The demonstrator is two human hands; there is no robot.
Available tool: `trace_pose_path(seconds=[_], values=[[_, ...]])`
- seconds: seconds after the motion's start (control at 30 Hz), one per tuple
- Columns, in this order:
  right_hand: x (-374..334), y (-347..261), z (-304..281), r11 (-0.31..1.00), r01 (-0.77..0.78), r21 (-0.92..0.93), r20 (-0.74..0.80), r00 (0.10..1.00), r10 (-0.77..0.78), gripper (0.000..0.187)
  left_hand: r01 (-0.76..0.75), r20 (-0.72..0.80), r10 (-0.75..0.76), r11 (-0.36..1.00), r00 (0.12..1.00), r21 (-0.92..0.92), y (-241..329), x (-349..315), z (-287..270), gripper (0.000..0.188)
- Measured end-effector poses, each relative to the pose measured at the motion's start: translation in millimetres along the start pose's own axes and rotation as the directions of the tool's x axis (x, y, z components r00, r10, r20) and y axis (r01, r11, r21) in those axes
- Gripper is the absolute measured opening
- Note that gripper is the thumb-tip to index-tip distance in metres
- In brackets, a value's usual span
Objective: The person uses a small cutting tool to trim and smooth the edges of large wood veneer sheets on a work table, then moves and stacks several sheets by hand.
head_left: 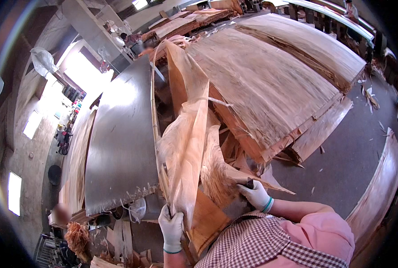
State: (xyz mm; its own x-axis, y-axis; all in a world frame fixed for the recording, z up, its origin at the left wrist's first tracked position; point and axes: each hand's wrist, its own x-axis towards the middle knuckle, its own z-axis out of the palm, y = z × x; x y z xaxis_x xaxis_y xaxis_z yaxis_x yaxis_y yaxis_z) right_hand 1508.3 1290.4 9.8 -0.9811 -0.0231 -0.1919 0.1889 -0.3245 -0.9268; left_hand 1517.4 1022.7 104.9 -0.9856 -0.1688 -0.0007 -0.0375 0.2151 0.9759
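Note:
My left hand (171,228), in a white knit glove, is closed on the near end of a long, thin wood veneer sheet (185,147). The sheet is creased and twisted, and it stretches away from me between the grey table and the veneer stack. My right hand (256,196), also gloved, is closed around a small dark object (250,183) whose kind I cannot make out. Beside that hand lies a ragged, curled piece of veneer (217,174) with a pointed torn strip reaching right. A browner veneer piece (205,221) hangs against my checked apron (248,241).
A smooth grey table (120,129) stands on my left. A large stack of veneer sheets (270,85) is at right, with another stack (311,47) beyond. Crumpled scraps (77,236) lie at lower left. Another person (129,40) is at the far left.

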Motion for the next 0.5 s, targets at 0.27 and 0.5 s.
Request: trace_pose_path(seconds=[0.27,0.5], values=[[-15.0,-47.5,30.9,0.998,-0.051,0.032,0.017,0.999,0.05,0.019,-0.09,-0.032,0.089,0.994,0.996,-0.063,42.0,-0.6,-21.2,0.031],[-13.1,-93.4,86.7,0.969,0.138,0.207,-0.004,0.99,-0.14,0.017,-0.167,-0.103,0.156,0.979,0.982,-0.113,71.4,14.0,-64.6,0.036]])
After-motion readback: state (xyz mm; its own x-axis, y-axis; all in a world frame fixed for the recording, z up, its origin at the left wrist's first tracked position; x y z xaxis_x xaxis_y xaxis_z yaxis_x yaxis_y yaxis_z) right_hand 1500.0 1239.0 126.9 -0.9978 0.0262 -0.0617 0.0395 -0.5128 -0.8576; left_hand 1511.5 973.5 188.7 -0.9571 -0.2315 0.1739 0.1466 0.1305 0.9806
